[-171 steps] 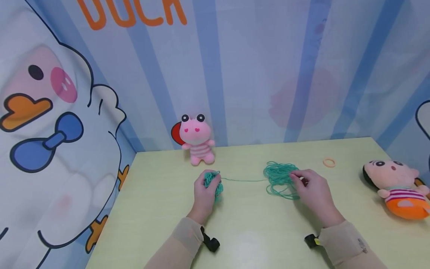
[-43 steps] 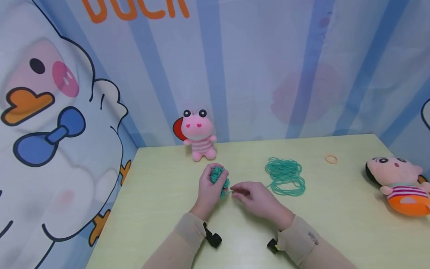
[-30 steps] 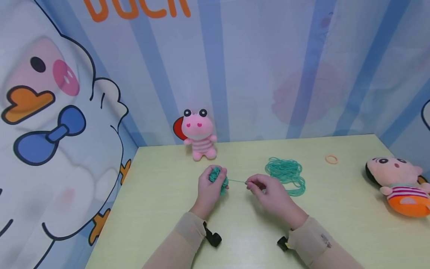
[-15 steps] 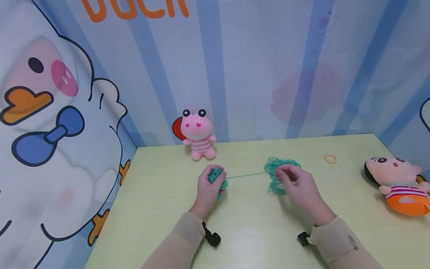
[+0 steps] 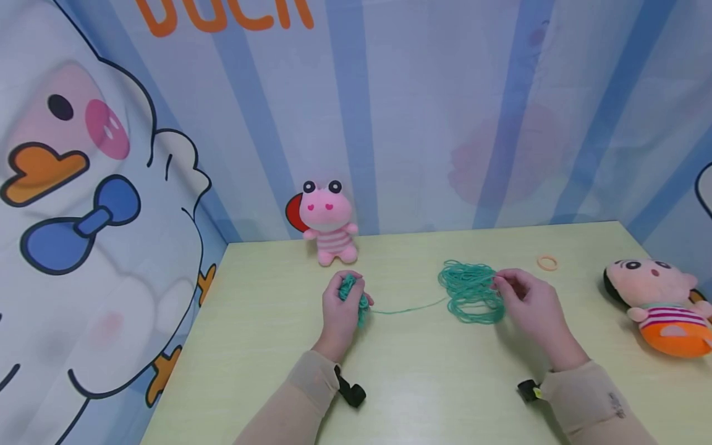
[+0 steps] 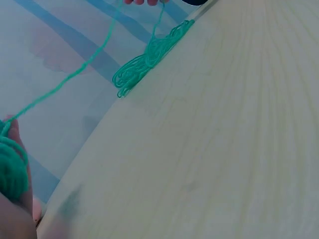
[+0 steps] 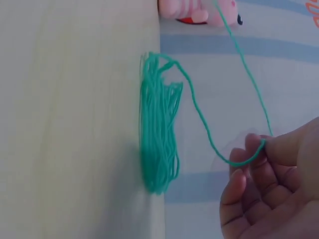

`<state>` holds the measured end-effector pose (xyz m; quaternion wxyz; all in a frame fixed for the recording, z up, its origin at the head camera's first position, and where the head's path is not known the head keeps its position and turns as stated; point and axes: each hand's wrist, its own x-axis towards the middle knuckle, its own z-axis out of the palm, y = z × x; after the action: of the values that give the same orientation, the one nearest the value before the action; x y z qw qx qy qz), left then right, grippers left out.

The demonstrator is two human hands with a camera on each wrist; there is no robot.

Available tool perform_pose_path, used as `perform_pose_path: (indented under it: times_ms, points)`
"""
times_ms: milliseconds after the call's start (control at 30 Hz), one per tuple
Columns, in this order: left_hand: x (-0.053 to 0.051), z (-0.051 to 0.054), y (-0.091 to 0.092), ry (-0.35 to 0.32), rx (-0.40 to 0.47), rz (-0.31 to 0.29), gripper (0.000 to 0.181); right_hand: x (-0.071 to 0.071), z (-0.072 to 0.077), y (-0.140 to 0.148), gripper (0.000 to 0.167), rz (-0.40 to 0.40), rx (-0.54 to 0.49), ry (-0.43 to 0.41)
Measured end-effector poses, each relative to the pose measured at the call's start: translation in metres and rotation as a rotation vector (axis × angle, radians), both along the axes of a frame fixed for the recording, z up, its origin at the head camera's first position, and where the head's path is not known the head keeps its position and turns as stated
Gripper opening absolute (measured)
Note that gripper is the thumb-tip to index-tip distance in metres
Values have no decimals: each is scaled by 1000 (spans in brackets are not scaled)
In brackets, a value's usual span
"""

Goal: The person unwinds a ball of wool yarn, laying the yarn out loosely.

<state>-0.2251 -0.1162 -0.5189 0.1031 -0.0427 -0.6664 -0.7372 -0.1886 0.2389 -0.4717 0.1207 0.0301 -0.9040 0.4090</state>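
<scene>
My left hand [image 5: 337, 318] grips a small wound bundle of green yarn [image 5: 348, 288], thumb on its near side. From it a single yarn strand [image 5: 408, 309] runs right toward a loose looped pile of green yarn [image 5: 473, 292] on the table. Just right of that pile is my right hand [image 5: 533, 306]. In the right wrist view, its thumb and forefinger pinch the strand [image 7: 202, 117], which sags from the pile to the fingertips and continues up and away. The left wrist view shows the bundle [image 6: 12, 169] at its left edge.
A pink striped plush toy [image 5: 332, 232] sits at the back of the pale table [image 5: 267, 346]. An orange ring [image 5: 547, 263] lies at back right, and a plush doll [image 5: 662, 309] lies at the right. A printed curtain stands behind the table.
From close to the bundle, my right hand has travelled right past the pile, drawing the strand out. My left hand keeps its grip and has shifted slightly left.
</scene>
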Motion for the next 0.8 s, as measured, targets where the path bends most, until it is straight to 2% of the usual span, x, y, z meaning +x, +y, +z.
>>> perform_pose_path:
  times_ms: [167, 367, 667, 800]
  points:
    - [1, 1, 0, -5, -16, 36, 16, -1, -3, 13, 37, -28, 114, -110]
    - [2, 3, 1, -5, -26, 42, 15, -3, -9, 17, 35, -21, 173, -218]
    - [2, 2, 1, -20, -43, 29, 19, -5, -16, 5, 28, -5, 164, -228]
    - [3, 3, 2, -14, -30, 8, 20, -3, -13, -5, 25, -21, 145, -147]
